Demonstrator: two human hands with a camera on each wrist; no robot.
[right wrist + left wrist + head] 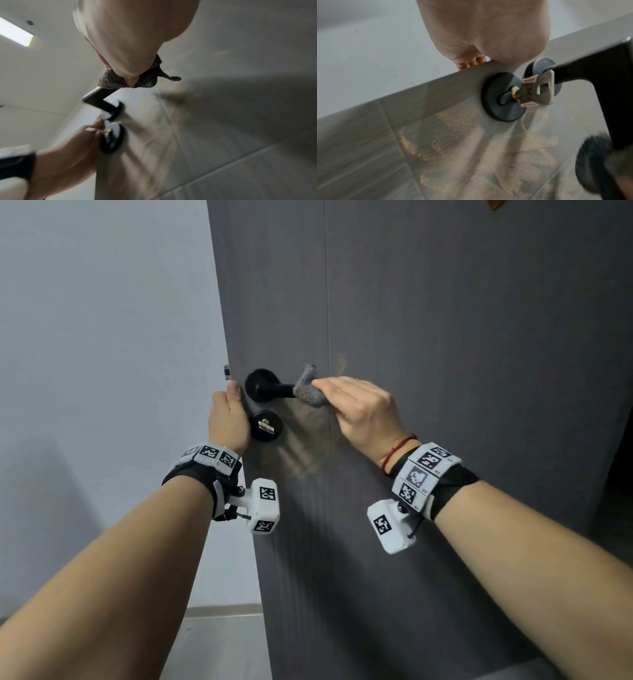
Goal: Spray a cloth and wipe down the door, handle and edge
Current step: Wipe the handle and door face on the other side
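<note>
At far left: pale wall (102,320), plain, with a strip of floor (219,645) below. Next, left hand (227,419): grips the door edge (228,361), thumb on the near face, fingers (471,62) curled round the far side. Door (462,337): dark grey wood grain, faint wet streaks below the hardware. Handle (270,389): black lever on a round rose, just right of the left thumb. Lock plate (266,426): black, round, directly under the rose, with a silver key (537,92) inserted. Cloth (308,390): grey, bunched, wrapped over the lever's free end. Right hand (359,405): closed round the cloth, pinching it against the lever. Both wrists: marker-tagged bands with white camera housings.
</note>
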